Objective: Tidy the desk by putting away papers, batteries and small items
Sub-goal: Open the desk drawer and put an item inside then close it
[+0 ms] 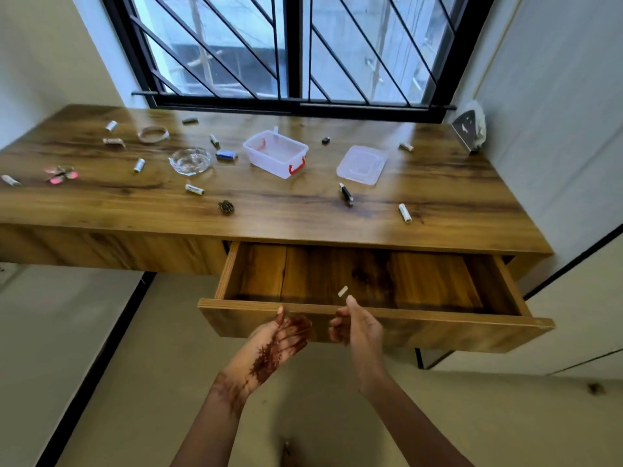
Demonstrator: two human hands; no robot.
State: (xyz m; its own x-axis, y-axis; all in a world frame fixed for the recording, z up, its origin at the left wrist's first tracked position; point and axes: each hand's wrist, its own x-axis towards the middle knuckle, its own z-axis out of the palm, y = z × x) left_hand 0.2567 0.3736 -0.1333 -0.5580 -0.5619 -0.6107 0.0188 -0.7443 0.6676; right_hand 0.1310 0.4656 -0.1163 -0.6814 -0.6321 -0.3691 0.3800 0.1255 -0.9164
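Observation:
The wooden desk (pixel 286 210) carries several scattered white batteries, among them a battery (pixel 194 189) near the front and a battery (pixel 405 212) at the right. A clear plastic box (pixel 274 153) with red handles stands open beside its lid (pixel 361 164). The drawer (pixel 337 281) below is pulled out. My left hand (pixel 279 335) lies palm up against the drawer front with nothing in it. My right hand (pixel 357 326) is beside it with fingers apart. A small white piece (pixel 342 291) sits just off its fingertip, over the drawer; I cannot tell whether it is touched.
Also on the desk are a glass ashtray (pixel 190 160), a blue item (pixel 226 155), a black USB stick (pixel 346 193), a loop of band (pixel 152 134), pink clips (pixel 60 173) and a small dark clump (pixel 226 207). A barred window (pixel 293 48) runs behind.

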